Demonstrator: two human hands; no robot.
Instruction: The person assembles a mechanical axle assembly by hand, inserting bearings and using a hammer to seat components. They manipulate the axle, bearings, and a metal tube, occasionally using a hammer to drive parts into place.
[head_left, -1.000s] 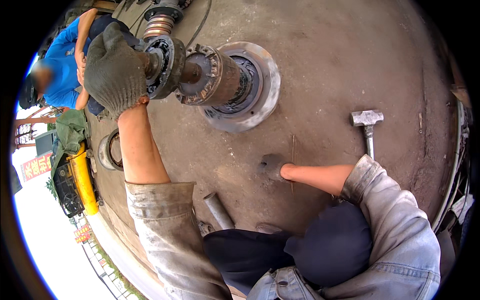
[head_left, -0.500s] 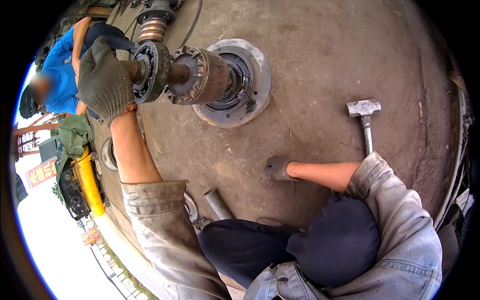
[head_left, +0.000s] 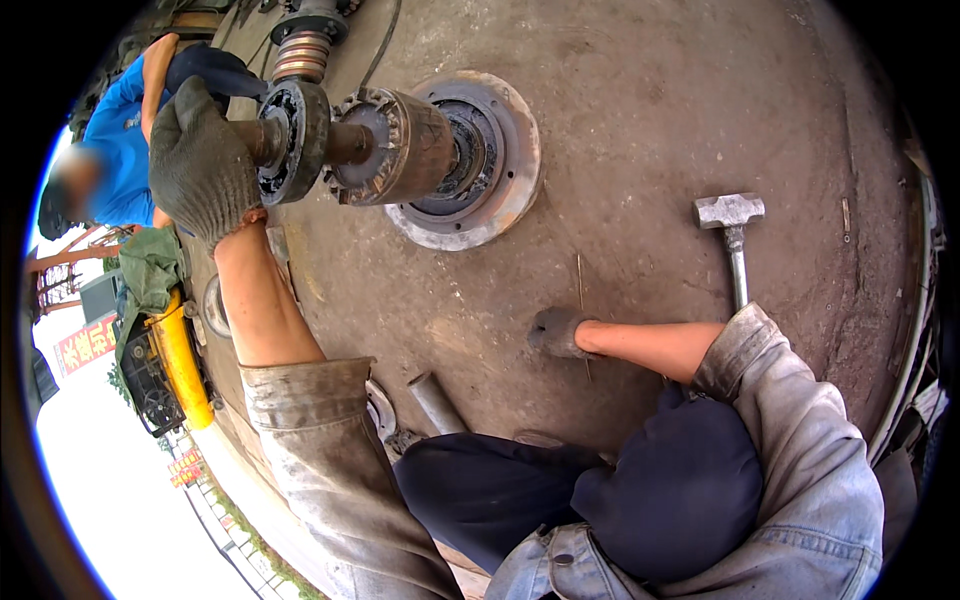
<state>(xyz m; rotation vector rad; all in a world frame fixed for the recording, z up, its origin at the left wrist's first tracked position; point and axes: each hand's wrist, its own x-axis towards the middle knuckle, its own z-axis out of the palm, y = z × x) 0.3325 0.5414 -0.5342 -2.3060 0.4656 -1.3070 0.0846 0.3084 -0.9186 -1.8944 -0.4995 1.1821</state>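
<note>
Left hand (head_left: 203, 165) clamps our shaft (head_left: 300, 140) end to steady it over the flange (head_left: 500, 190); right hand (head_left: 556, 332) braces flat on the plate (head_left: 650, 120), holding nothing.

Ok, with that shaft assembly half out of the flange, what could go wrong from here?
The shaft assembly looks heavy, and only the gloved left hand is on it; it might drop or tilt and jam in the round flange. The right hand rests flat on the metal surface near the flange, perhaps where the part would fall. A co-worker's gloved hand by the bearing end could get pinched.
</note>
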